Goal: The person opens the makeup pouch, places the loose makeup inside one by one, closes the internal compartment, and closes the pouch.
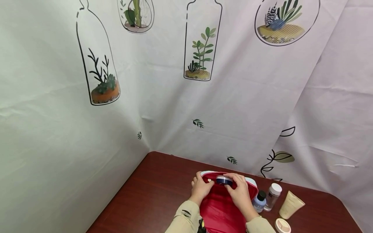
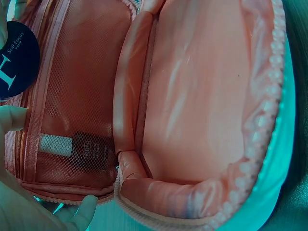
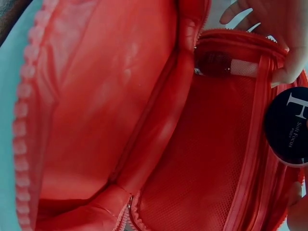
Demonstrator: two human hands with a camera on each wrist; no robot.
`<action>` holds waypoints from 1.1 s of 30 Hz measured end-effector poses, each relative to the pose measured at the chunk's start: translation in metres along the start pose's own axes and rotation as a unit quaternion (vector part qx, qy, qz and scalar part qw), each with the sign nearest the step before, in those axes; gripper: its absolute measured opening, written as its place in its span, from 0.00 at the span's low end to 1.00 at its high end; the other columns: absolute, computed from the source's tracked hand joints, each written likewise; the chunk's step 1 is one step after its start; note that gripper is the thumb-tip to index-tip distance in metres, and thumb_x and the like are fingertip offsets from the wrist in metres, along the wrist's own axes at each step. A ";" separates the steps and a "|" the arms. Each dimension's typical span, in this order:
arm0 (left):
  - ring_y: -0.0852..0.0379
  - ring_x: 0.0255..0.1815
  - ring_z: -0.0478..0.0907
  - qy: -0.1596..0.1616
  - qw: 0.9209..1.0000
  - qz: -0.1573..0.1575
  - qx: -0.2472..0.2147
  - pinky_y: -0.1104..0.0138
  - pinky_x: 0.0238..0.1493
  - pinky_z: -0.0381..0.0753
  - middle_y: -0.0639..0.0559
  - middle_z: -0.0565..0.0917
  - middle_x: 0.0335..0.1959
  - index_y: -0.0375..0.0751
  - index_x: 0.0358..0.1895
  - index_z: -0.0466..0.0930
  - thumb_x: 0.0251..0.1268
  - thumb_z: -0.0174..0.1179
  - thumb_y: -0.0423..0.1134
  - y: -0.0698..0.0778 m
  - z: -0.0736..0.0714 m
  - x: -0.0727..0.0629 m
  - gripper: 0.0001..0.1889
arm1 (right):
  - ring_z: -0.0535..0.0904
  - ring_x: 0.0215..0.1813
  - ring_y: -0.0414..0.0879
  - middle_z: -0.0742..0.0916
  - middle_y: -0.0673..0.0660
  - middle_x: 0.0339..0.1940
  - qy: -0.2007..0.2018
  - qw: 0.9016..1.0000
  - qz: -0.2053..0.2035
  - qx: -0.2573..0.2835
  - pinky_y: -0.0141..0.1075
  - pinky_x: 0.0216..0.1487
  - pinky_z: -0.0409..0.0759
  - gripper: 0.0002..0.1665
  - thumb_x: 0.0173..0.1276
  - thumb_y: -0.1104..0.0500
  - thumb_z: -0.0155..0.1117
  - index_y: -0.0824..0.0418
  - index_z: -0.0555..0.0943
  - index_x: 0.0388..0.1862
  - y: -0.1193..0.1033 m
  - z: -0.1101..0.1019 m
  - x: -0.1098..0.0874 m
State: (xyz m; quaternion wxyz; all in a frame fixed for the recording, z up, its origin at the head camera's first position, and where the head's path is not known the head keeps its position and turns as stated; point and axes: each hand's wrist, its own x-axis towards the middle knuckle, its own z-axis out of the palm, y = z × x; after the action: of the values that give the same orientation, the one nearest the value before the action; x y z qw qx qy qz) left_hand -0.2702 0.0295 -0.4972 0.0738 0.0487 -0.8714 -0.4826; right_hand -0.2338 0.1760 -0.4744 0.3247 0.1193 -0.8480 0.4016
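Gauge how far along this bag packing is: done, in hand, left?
Looks done: a small white-capped item sits behind the mesh pocket of the bag.
In hand: the right hand holds a dark round compact at the mesh side; the left hand grips the bag's rim.
Left, presumably: blue bottle, clear bottle, cream tube and pale round compact, all on the table outside the bag. Probably early on.

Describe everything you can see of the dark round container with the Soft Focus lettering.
The dark round container is flat and disc-shaped, navy to near black with a pale rim, and looks like smooth, hard plastic. Its face bears a large white letter and small "Soft Focus" print, with a smaller line beneath. It seems closed. The right hand pinches it at the open red bag, near the zipped edge of the mesh pocket.
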 end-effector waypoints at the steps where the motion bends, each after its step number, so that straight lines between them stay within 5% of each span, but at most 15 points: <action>1: 0.41 0.46 0.66 -0.001 1.000 0.000 -0.001 0.49 0.42 0.70 0.40 0.71 0.42 0.41 0.53 0.62 0.43 0.66 0.47 0.000 0.000 0.000 0.32 | 0.70 0.46 0.47 0.84 0.53 0.41 0.003 1.000 -0.006 0.000 0.37 0.46 0.60 0.26 0.39 0.79 0.72 0.59 0.83 0.38 0.000 0.000 0.000; 21: 0.41 0.46 0.65 -0.017 1.000 -0.004 -0.003 0.48 0.44 0.69 0.40 0.70 0.43 0.39 0.54 0.61 0.43 0.67 0.47 0.001 -0.003 0.001 0.35 | 0.72 0.45 0.49 0.83 0.55 0.42 0.012 0.999 -0.033 -0.013 0.30 0.47 0.65 0.27 0.39 0.80 0.71 0.60 0.83 0.40 0.002 0.002 -0.001; 28: 0.41 0.47 0.65 -0.017 1.000 -0.001 0.010 0.48 0.44 0.69 0.40 0.71 0.43 0.39 0.54 0.62 0.44 0.64 0.47 0.001 -0.002 0.002 0.33 | 0.74 0.47 0.55 0.80 0.57 0.42 -0.040 0.989 -0.050 -0.135 0.51 0.45 0.68 0.25 0.43 0.74 0.73 0.58 0.83 0.42 0.006 0.003 -0.003; 33: 0.40 0.47 0.65 -0.010 1.000 -0.007 0.000 0.47 0.45 0.68 0.39 0.71 0.44 0.38 0.53 0.62 0.51 0.61 0.47 0.001 -0.002 0.002 0.28 | 0.75 0.47 0.54 0.80 0.56 0.42 -0.051 0.970 -0.098 -0.218 0.48 0.41 0.71 0.24 0.44 0.68 0.75 0.56 0.83 0.44 0.008 0.004 -0.006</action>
State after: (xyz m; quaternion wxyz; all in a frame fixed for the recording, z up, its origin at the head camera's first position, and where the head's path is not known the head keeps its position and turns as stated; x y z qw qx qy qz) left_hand -0.2718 0.0283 -0.4954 0.0617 0.0498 -0.8717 -0.4836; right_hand -0.2351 0.1776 -0.4849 0.3368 0.1485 -0.9147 0.1669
